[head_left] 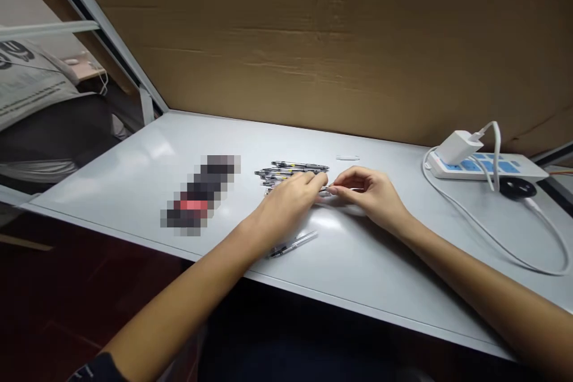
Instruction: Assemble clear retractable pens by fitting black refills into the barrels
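A small heap of several pens (290,171) lies in the middle of the white table (134,185). My left hand (290,200) rests palm down over the near side of the heap, its fingers bent onto the pens. My right hand (369,191) lies just to the right, fingers curled, its fingertips pinching a small pen part that meets the left fingertips. One loose pen refill (293,244) lies on the table just under my left wrist, toward the front edge.
A pixelated dark object (201,194) lies left of the pens. A white power strip (486,166) with a white charger (460,147) and cable (492,239) is at the right. A cardboard wall (313,42) backs the table. Another person's clothing shows at far left.
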`<action>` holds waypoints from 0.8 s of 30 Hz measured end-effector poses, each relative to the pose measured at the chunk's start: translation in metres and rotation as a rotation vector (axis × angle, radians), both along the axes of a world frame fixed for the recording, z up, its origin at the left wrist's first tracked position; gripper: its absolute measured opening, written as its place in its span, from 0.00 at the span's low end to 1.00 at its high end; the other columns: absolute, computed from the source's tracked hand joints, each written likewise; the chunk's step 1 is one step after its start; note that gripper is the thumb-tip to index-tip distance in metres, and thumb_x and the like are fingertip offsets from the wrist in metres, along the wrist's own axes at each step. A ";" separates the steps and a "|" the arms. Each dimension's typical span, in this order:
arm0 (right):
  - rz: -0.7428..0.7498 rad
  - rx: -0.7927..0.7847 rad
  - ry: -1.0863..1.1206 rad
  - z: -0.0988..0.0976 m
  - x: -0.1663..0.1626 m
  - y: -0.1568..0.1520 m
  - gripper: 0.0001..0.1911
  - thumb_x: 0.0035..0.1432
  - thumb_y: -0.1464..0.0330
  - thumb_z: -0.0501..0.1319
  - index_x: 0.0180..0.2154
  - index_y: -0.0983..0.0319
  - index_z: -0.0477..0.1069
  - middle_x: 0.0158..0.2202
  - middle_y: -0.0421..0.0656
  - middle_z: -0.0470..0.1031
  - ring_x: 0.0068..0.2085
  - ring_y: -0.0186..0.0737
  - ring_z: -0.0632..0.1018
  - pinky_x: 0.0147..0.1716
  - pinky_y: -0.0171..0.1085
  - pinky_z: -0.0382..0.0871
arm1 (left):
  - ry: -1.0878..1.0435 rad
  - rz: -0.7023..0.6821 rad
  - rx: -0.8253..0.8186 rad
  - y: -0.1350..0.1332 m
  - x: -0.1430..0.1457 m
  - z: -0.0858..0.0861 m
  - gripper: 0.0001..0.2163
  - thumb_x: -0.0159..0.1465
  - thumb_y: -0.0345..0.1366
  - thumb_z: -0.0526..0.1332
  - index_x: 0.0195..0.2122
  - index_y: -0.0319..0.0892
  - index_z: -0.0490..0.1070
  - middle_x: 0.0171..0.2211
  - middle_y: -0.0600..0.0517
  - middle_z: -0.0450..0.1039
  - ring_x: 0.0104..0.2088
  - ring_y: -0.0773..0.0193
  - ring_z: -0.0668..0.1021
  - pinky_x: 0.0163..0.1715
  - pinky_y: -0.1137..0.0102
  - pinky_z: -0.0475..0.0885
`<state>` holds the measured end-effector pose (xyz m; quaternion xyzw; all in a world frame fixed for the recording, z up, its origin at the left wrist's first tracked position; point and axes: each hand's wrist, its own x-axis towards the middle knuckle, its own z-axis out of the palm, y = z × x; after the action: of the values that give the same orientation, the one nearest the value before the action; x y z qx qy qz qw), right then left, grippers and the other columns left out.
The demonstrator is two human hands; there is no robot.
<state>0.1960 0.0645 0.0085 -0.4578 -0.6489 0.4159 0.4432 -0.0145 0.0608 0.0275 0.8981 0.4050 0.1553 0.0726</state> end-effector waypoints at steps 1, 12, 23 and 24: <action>-0.004 -0.025 0.023 -0.002 0.002 0.001 0.16 0.56 0.54 0.73 0.33 0.59 0.77 0.35 0.44 0.82 0.37 0.45 0.83 0.38 0.43 0.80 | -0.035 -0.005 -0.010 0.002 0.000 -0.004 0.09 0.71 0.26 0.54 0.49 0.42 0.69 0.45 0.47 0.77 0.44 0.56 0.79 0.39 0.66 0.73; 0.065 -0.044 0.076 -0.003 0.005 -0.001 0.15 0.57 0.54 0.72 0.33 0.59 0.77 0.32 0.43 0.83 0.35 0.46 0.84 0.38 0.46 0.81 | -0.214 -0.035 -0.032 -0.002 0.006 -0.012 0.11 0.73 0.29 0.51 0.48 0.43 0.72 0.41 0.48 0.79 0.39 0.59 0.80 0.38 0.67 0.75; -0.058 0.473 -0.951 -0.014 0.049 0.073 0.13 0.70 0.66 0.57 0.46 0.60 0.80 0.46 0.51 0.84 0.43 0.55 0.84 0.41 0.52 0.78 | -0.254 0.056 -0.033 0.002 -0.004 -0.010 0.08 0.74 0.31 0.53 0.44 0.41 0.72 0.40 0.47 0.80 0.40 0.58 0.81 0.41 0.65 0.74; -0.063 0.463 -0.926 -0.013 0.049 0.072 0.12 0.70 0.66 0.58 0.44 0.60 0.80 0.43 0.50 0.85 0.40 0.53 0.84 0.39 0.50 0.78 | -0.254 0.038 -0.020 0.002 -0.005 -0.010 0.08 0.74 0.32 0.54 0.43 0.41 0.73 0.40 0.47 0.80 0.41 0.58 0.80 0.42 0.65 0.74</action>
<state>0.2455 0.1361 -0.0049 -0.5030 -0.8380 0.0018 0.2114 -0.0194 0.0625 0.0178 0.8625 0.4113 0.2651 0.1294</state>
